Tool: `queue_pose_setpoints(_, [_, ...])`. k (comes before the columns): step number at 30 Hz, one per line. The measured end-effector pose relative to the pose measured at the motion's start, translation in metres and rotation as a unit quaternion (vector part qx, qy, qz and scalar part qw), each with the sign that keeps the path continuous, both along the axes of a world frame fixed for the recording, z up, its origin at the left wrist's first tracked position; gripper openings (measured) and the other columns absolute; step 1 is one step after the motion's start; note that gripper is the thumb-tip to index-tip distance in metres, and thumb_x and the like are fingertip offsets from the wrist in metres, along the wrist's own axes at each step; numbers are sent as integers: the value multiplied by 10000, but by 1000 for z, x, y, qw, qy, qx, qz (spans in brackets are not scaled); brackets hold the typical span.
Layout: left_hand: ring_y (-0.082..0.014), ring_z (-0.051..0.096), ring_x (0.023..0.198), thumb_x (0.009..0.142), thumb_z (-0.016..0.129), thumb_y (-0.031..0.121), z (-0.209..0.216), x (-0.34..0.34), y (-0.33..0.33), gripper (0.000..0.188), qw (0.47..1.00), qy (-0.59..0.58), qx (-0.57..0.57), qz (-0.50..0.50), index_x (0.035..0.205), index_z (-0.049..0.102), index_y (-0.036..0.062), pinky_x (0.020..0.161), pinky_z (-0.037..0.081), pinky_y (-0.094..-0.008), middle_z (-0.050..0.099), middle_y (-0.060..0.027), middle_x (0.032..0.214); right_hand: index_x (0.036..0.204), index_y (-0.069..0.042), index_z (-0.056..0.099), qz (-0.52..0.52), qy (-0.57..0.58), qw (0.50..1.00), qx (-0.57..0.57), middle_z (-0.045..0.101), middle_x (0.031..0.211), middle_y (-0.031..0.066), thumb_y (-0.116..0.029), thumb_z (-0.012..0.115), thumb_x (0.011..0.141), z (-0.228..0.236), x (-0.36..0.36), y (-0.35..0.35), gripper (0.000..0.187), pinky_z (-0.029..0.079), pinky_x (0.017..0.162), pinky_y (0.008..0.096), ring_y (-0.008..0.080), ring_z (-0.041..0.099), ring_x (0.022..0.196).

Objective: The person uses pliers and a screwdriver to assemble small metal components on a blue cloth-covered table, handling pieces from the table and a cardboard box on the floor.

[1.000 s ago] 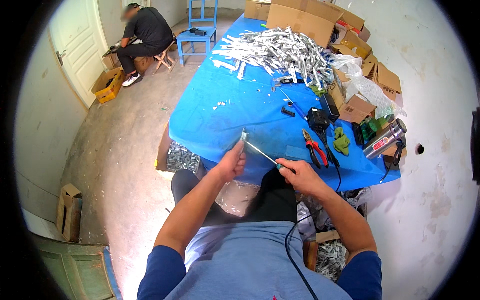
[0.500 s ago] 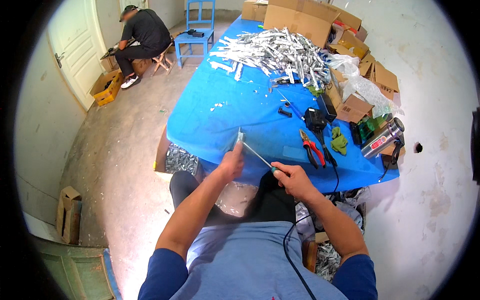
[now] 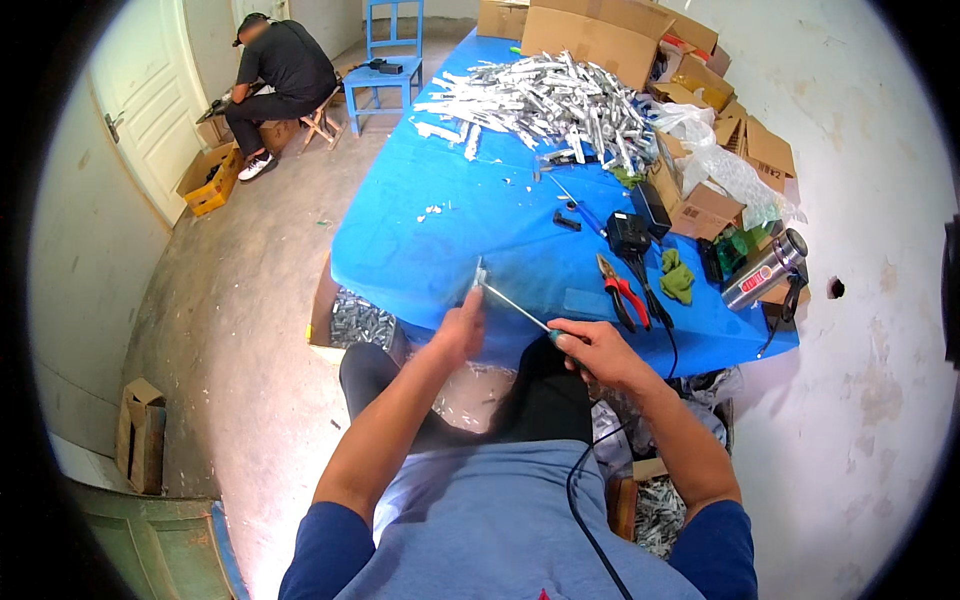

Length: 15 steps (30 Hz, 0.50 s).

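Note:
My left hand [image 3: 463, 327] is closed around a small whitish-grey, narrow piece [image 3: 481, 270] at the near edge of the blue-covered table [image 3: 400, 240]. It looks like the strips in the heap, but its exact kind is too small to tell. My right hand [image 3: 597, 352] grips the green handle of a screwdriver [image 3: 520, 308]. The long metal shaft slants up and left, and its tip meets the piece beside my left fingers. Far back on the table lies a big heap of white and silver strips [image 3: 545, 100].
Red-handled pliers [image 3: 622, 292], a black power adapter [image 3: 628, 235], a green cloth [image 3: 677, 277] and a steel thermos [image 3: 765, 270] lie on the right. Cardboard boxes [image 3: 590, 45] stand behind the heap. A box of small metal parts [image 3: 360, 320] sits below the table. Another person [image 3: 285, 70] sits far left.
My right hand has shifted slightly right, with the screwdriver still touching the piece. The left hand keeps its hold, almost in place. The whole view has moved slightly.

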<state>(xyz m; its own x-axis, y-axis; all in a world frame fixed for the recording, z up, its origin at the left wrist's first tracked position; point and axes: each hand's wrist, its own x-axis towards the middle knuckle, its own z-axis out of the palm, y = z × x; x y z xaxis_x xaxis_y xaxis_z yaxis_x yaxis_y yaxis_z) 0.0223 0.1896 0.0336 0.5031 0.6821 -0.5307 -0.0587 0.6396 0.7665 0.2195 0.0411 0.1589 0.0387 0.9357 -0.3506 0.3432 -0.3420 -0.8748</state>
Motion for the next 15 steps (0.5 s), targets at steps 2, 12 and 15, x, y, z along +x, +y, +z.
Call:
queue_pose_setpoints(2, [-95, 230, 403, 885, 512, 639, 4, -4, -5, 565, 1000, 22, 22, 4, 580, 329, 200, 386, 167, -286, 267, 66, 523, 1274, -86, 588, -35, -13, 999, 6, 584, 731, 13, -239, 573, 931, 4, 4, -5, 376, 418, 458, 221, 78, 512, 528])
queue_pose_setpoints(12, [-153, 423, 493, 919, 534, 534, 6, 13, -40, 576, 959, 151, 240, 23, 653, 549, 23, 466, 327, -356, 492, -33, 561, 966, -28, 597, -195, 66, 970, 130, 562, 695, -2, -298, 754, 812, -22, -13, 17, 349, 374, 415, 204, 70, 521, 531])
queue_pose_setpoints(15, [-174, 481, 527, 931, 537, 480, 5, 13, -50, 565, 935, 163, 314, -1, 694, 580, -31, 512, 376, -379, 535, -83, 581, 908, -42, 586, -240, 91, 955, 148, 552, 691, -8, -286, 763, 799, -40, -19, 40, 321, 382, 413, 205, 70, 529, 551])
